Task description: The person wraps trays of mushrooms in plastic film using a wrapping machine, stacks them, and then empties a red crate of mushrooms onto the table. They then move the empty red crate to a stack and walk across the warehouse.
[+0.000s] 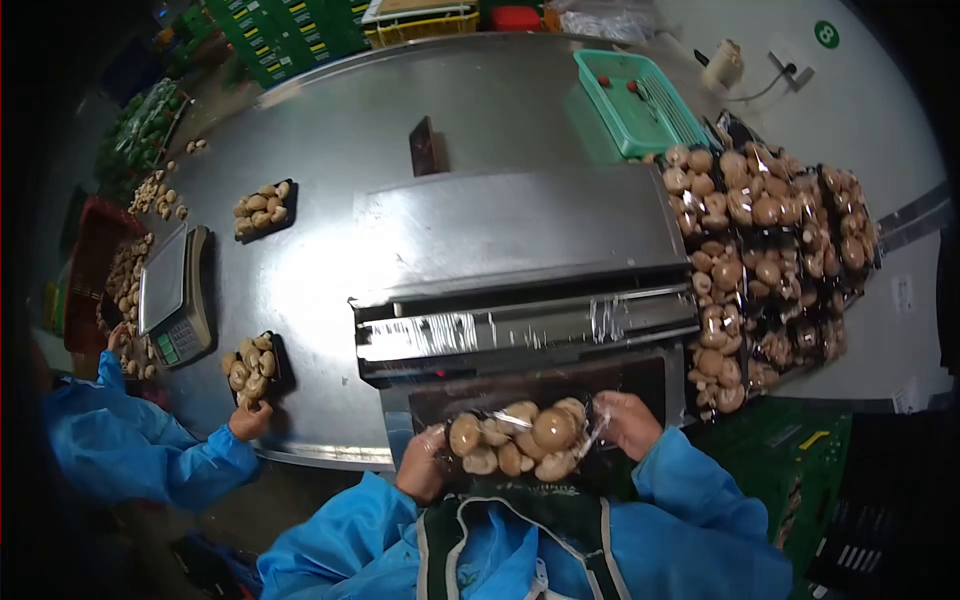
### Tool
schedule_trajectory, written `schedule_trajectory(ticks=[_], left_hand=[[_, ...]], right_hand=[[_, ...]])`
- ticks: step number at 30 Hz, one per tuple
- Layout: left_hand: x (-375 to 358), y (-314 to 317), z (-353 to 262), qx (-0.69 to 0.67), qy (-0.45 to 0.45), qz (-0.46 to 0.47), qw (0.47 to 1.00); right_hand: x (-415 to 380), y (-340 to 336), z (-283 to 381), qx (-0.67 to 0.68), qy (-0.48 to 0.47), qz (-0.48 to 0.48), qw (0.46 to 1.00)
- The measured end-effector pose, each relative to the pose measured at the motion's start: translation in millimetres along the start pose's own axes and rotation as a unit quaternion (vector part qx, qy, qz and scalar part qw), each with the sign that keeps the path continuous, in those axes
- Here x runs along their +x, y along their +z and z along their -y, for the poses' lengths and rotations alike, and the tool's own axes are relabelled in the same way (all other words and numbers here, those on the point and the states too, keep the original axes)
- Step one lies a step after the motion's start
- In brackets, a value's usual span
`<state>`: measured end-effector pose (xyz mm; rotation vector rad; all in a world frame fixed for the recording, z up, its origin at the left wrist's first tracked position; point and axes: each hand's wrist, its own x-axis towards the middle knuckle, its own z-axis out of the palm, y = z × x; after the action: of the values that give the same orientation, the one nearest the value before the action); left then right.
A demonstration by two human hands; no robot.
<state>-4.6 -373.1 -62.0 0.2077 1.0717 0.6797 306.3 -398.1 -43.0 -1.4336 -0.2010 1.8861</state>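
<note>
A black tray of brown mushrooms (520, 440) with clear film over it lies in front of me, at the near side of a metal film-wrapping machine (530, 230). My left hand (422, 465) is closed on the left end of the tray, its fingertips partly hidden. At the right end, my right hand (627, 425) pinches gathered clear plastic film (597, 425). The roll of film (440, 335) sits in the machine's slot just beyond the tray.
Wrapped mushroom trays (765, 270) are piled at the right. A green basin (640, 105) stands behind them. At the left, a co-worker's hand (250, 418) touches another mushroom tray (250, 368), near a scale (175, 300) and a red crate (90, 270). One more tray (265, 210) lies farther back.
</note>
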Motion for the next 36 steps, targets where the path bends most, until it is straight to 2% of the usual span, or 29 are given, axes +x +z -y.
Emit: schedule_trajectory(ticks=[2,4,6,7,8,9,10,11,12,14,15,16,18,20,21,22,23,24,25,26,28,30,31,32,34,35,36], left_hand=[[-2,-5,10,0.024,0.116,-0.043,0.992],[-12,-4,4,0.071,0.15,-0.067,0.984],[-23,14,6,0.066,0.176,-0.113,0.976],[-21,17,9,0.068,0.176,-0.112,0.976],[-19,19,12,0.161,0.213,-0.128,0.955],[-17,18,15,0.254,0.247,-0.142,0.925],[-11,13,20,0.258,0.248,-0.138,0.923],[1,6,26,0.261,0.304,-0.145,0.905],[11,1,30,0.261,0.359,-0.15,0.883],[14,-1,28,0.273,0.368,-0.156,0.875],[13,-2,26,0.274,0.382,-0.159,0.868],[12,-4,24,0.274,0.395,-0.162,0.862],[-3,-8,20,0.277,0.382,-0.142,0.87],[-22,-21,19,0.308,0.321,-0.104,0.89],[-28,-21,18,0.336,0.335,-0.098,0.875],[-30,-20,17,0.342,0.328,-0.096,0.875],[-29,-16,13,0.468,0.374,-0.1,0.795],[-24,-9,7,0.582,0.414,-0.098,0.693],[-9,-5,4,0.615,0.422,-0.097,0.658],[6,1,0,0.617,0.426,-0.09,0.655],[32,16,-10,0.698,0.511,-0.057,0.499],[50,31,-11,0.716,0.5,-0.049,0.485],[53,34,-8,0.735,0.483,-0.042,0.475],[52,36,-3,0.736,0.483,-0.042,0.472],[46,37,4,0.738,0.464,-0.015,0.49],[49,24,13,0.716,0.464,0.006,0.522],[57,6,22,0.584,0.406,0.074,0.699]], right_hand=[[-7,-6,1,0.089,-0.055,0.064,0.992],[-6,-15,-11,0.173,-0.052,0.035,0.983],[-12,9,-9,0.047,-0.097,-0.056,0.993],[-9,11,-19,-0.099,-0.198,-0.075,0.972],[-3,17,-21,-0.229,-0.253,-0.102,0.935],[1,23,-22,-0.296,-0.348,-0.163,0.874],[4,26,-24,-0.356,-0.437,-0.224,0.795],[8,26,-28,-0.346,-0.463,-0.237,0.781],[8,26,-31,-0.342,-0.468,-0.243,0.778],[5,29,-38,-0.247,-0.401,-0.261,0.843],[3,30,-40,-0.234,-0.428,-0.29,0.824],[-7,27,-42,-0.194,-0.393,-0.292,0.85],[-6,5,-62,-0.104,-0.34,-0.287,0.889],[-35,-8,-70,-0.08,-0.3,-0.293,0.904],[-45,-16,-80,-0.048,-0.301,-0.284,0.909],[-58,-23,-88,-0.014,-0.254,-0.271,0.928],[-60,-30,-102,-0.017,-0.246,-0.289,0.925],[-55,-37,-117,-0.018,-0.241,-0.306,0.921],[-45,-36,-127,-0.041,-0.291,-0.335,0.895],[-30,-35,-137,-0.066,-0.341,-0.362,0.865],[-3,-34,-154,-0.089,-0.361,-0.402,0.837],[31,-28,-185,-0.021,-0.381,-0.381,0.842],[34,-10,-184,0.193,-0.346,-0.306,0.866],[31,8,-180,0.395,-0.293,-0.213,0.844],[8,29,-180,0.342,-0.262,-0.055,0.901],[-1,37,-174,0.351,-0.246,0.03,0.903],[-10,45,-170,0.361,-0.229,0.095,0.899]])
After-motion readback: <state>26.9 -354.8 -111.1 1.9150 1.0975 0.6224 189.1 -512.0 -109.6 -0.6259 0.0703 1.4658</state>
